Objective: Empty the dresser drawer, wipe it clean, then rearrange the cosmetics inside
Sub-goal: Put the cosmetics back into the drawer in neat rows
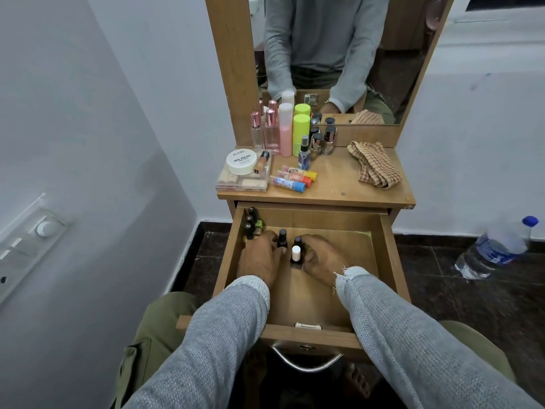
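Observation:
The wooden drawer (386,261) is pulled open below the dresser top. Both my hands are inside it. My left hand (259,258) holds a black-capped nail polish bottle (282,238) at its fingertips. My right hand (320,258) grips two small bottles, one white-capped (296,253) and one dark-capped (298,241). Several black-capped polish bottles (250,224) stand in the drawer's back left corner. On the dresser top (333,187) stand perfume bottles (271,131), a pink bottle (285,129), a lime-green bottle (301,134) and more polishes (323,140).
A checked cloth (373,165) lies on the right of the dresser top. A white nail polish remover tub (241,162) sits on a clear palette case (243,181); three coloured tubes (295,177) lie beside it. A water bottle (498,249) lies on the dark floor at right.

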The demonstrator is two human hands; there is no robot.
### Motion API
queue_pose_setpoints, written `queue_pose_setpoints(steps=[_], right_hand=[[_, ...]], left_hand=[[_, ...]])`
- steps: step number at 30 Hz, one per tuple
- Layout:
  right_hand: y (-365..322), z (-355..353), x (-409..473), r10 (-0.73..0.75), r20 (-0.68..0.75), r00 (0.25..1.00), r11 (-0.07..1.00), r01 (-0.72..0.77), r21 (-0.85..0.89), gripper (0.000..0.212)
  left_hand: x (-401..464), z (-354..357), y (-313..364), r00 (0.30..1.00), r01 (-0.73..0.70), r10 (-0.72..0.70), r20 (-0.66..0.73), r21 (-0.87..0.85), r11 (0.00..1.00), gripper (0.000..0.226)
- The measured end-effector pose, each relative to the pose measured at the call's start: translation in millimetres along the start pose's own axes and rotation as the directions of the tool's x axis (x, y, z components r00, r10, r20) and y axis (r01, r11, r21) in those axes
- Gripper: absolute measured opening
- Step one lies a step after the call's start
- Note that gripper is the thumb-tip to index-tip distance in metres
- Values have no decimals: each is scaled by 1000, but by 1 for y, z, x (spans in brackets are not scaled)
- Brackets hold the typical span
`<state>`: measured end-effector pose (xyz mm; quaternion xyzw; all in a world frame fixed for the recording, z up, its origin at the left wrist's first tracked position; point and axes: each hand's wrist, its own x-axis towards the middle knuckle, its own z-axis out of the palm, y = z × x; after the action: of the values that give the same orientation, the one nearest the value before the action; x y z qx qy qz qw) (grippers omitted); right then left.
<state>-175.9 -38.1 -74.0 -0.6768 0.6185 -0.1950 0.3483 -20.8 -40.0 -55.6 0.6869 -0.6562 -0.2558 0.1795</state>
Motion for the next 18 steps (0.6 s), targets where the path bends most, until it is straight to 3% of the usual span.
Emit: queue_pose_setpoints(steps=[2, 7, 13, 18], right_hand=[[-5, 0, -1, -15, 26, 1000, 1000, 15, -20, 22], [-5, -1, -8, -66, 60, 996, 997, 69, -39, 13], [-2, -2, -11, -44, 33, 998, 996, 46, -73, 43], [-2, -5, -12, -22, -7, 1000, 996, 21, -84, 41]], left_hand=[[1, 1, 2, 1000, -14, 14, -4, -5, 1000, 22], [4, 2, 5, 999, -28, 27, 23, 19, 999, 22], [9, 6, 13, 997, -35, 31, 68, 54, 998, 22], [10, 7, 13, 996, -31, 20, 91, 117, 993, 24]])
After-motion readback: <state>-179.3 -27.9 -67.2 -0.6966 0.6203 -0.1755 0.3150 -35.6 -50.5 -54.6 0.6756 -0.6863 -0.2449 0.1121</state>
